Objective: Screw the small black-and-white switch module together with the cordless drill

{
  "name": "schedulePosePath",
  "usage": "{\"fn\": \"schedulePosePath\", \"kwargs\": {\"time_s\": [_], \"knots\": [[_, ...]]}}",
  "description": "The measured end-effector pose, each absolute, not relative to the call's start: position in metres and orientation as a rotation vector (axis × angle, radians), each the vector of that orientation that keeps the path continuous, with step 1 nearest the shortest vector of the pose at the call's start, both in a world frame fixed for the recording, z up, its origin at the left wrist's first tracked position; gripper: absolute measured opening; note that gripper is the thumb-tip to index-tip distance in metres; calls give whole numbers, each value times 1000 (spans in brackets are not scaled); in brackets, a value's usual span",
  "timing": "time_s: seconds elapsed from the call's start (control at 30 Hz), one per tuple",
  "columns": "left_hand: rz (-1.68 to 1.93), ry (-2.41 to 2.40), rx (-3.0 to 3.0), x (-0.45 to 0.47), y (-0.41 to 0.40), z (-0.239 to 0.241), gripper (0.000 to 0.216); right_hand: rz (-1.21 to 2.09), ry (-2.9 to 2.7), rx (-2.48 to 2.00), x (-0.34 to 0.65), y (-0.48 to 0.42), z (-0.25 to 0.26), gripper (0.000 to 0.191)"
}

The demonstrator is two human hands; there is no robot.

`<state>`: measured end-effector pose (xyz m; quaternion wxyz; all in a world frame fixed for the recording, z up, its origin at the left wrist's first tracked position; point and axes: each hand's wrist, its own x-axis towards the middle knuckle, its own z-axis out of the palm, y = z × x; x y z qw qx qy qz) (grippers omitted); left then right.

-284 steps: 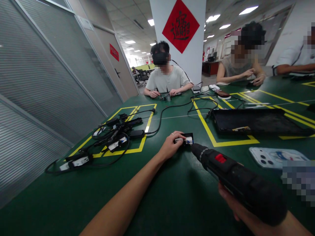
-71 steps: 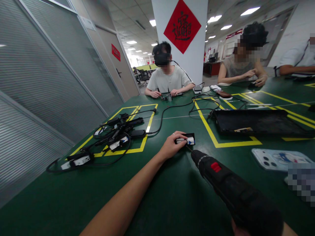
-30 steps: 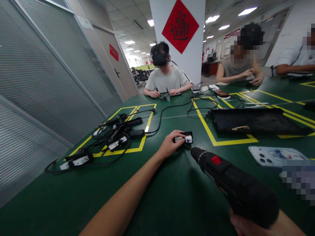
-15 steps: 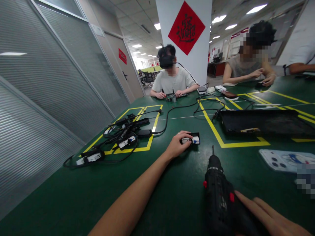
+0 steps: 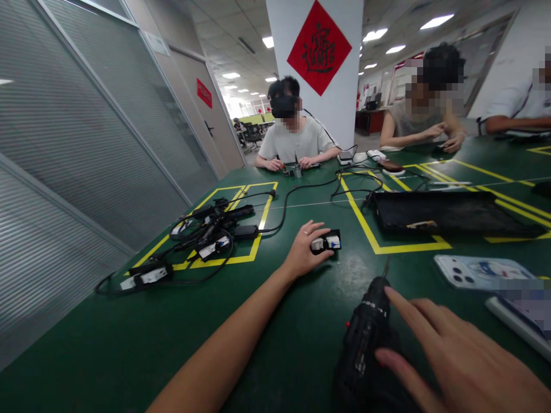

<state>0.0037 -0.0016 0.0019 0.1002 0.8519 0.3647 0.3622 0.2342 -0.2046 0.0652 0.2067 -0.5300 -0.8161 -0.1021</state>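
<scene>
- Laid down on the green table (image 5: 129, 355) since half a second ago: black electric screwdriver (image 5: 365, 338), now resting on its side with the bit aimed toward the small black adapter (image 5: 326, 242).
- Lifted off the tool's body: right hand (image 5: 447, 355), fingers spread and loose, fingertips barely touching the screwdriver's right flank, gripping nothing.
- Unchanged at the adapter: left hand (image 5: 303, 252), thumb and fingers curled over its near-left edge, pinning it flat to the table.
- Judged from that: driving paused or finished, adapter steadied but no longer worked on.
- Right of the adapter, inside a yellow-taped box: black tray (image 5: 451, 211).
- Nearer than the tray, right of the adapter: phone in a pale case (image 5: 482, 271).
- Left of the adapter: heap of black adapters and cables (image 5: 202, 235).
- Beyond the adapter, at the table's far side: seated people busy with their own pieces.
</scene>
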Motion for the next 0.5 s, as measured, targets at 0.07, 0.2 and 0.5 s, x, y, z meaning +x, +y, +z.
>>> {"fn": "schedulePosePath", "kwargs": {"time_s": [0.07, 0.2, 0.5], "knots": [[1099, 1136, 2603, 4, -4, 3, 55, -249, -2280, -1629, 221, -179, 83, 47], [1036, 1152, 2818, 7, -13, 7, 52, -106, -2257, -1750, 191, -121, 87, 34], [890, 1205, 2888, 5, -18, 5, 40, 129, -2001, -1793, 155, -28, 39, 35]]}}
